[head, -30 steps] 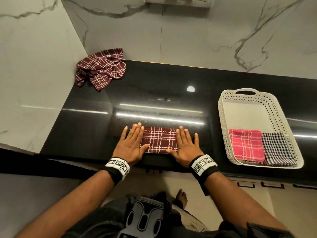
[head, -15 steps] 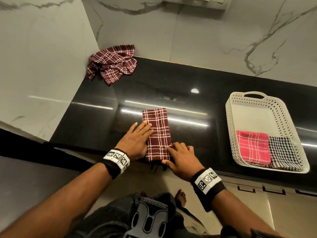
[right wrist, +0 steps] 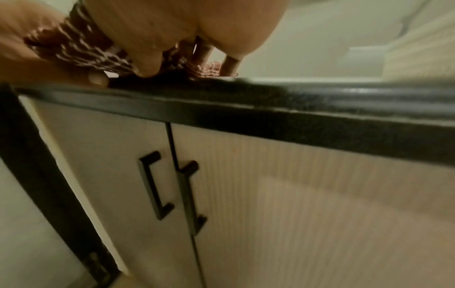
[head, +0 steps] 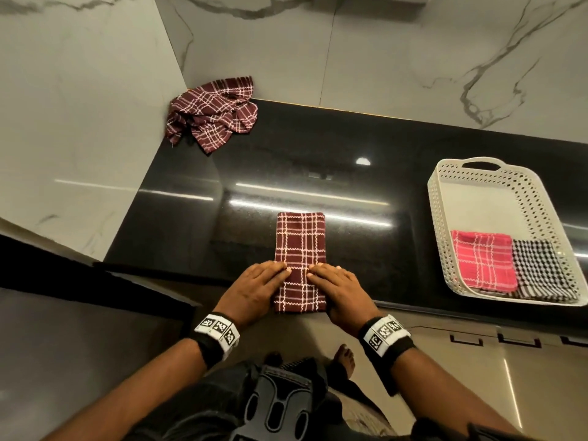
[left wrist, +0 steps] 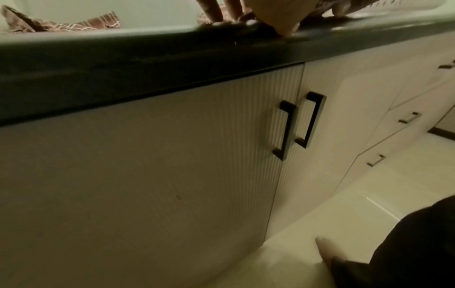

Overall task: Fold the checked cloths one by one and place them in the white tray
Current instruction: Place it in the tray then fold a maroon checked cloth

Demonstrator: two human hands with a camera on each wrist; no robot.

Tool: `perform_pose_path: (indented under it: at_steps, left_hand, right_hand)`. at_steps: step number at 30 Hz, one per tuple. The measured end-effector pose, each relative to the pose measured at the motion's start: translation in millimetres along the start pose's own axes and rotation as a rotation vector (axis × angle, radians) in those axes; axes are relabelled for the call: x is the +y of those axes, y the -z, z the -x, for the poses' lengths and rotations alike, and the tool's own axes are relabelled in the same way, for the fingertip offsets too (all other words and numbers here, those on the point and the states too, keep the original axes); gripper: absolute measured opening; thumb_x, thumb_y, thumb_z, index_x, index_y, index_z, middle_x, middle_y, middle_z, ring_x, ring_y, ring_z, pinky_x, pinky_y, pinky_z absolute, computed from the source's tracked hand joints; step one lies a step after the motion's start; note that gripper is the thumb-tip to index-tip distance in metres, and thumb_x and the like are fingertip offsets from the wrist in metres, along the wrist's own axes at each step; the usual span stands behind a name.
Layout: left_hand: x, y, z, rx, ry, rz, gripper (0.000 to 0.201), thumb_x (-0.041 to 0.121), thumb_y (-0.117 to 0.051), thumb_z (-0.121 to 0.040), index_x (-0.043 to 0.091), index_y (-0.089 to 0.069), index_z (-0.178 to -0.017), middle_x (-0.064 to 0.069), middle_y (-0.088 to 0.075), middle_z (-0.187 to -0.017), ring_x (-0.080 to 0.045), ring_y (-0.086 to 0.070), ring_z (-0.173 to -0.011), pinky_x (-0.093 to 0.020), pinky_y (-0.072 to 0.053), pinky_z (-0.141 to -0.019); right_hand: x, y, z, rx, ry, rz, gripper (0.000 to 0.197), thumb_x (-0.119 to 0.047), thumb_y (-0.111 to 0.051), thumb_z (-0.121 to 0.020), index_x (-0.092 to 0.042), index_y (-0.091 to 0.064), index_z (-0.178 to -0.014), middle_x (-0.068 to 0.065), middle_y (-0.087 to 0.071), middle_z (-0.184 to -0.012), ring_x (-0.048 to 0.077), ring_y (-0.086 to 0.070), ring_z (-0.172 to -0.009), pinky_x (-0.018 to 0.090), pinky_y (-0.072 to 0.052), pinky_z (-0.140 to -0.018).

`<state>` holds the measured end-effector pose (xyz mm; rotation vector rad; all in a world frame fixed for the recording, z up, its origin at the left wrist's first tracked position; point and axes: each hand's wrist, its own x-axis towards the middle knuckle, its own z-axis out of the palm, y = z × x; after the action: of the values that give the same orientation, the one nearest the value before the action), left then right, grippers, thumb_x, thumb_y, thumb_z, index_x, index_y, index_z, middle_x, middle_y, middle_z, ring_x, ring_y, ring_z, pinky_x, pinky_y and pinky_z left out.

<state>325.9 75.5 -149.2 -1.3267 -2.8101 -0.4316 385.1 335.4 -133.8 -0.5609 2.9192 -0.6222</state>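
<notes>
Head view: your left hand (head: 254,289) and right hand (head: 339,291), fingers apparently flat, pin the maroon checked cloth (head: 300,246); its near end overhangs the worktop (head: 366,249) edge and may slip when folded.

Your left hand (head: 254,289) and right hand (head: 342,289) are bare, as are both forearms. Each wrist carries a black wristband (head: 208,342) topped by a white strip printed with square black-and-white markers. A black moulded chest mount (head: 276,405) with oval cut-outs sits over your dark clothing. One bare foot (head: 343,361) shows on the floor.
</notes>
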Motion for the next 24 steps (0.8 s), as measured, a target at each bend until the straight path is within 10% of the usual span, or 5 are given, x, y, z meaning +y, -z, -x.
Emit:
perform_pose_path:
  at_steps: [8, 24]
  left_hand:
    - [4, 37, -37, 0.057, 0.455, 0.473, 0.018, 0.022, -0.054, -0.095, 0.017, -0.057, -0.112, -0.006, -0.067, -0.098, -0.027, -0.063, -0.089, -0.044, -0.052, -0.08]
    - [-5, 36, -114, -0.097, 0.751, 0.213, 0.035, 0.041, -0.036, -0.103, 0.009, -0.051, -0.105, -0.018, -0.067, -0.104, -0.039, -0.065, -0.097, -0.042, -0.047, -0.078]
  right_hand:
    - [-21, 26, -39, 0.218, -0.391, -0.495, 0.015, -0.028, -0.056, -0.098, -0.021, -0.057, -0.112, 0.001, -0.066, -0.105, 0.02, -0.062, -0.096, 0.038, -0.05, -0.083]
    - [-17, 38, -109, 0.205, -0.919, -0.276, 0.042, -0.04, -0.029, -0.106, -0.005, -0.05, -0.115, 0.025, -0.064, -0.114, 0.046, -0.059, -0.106, 0.044, -0.046, -0.084]
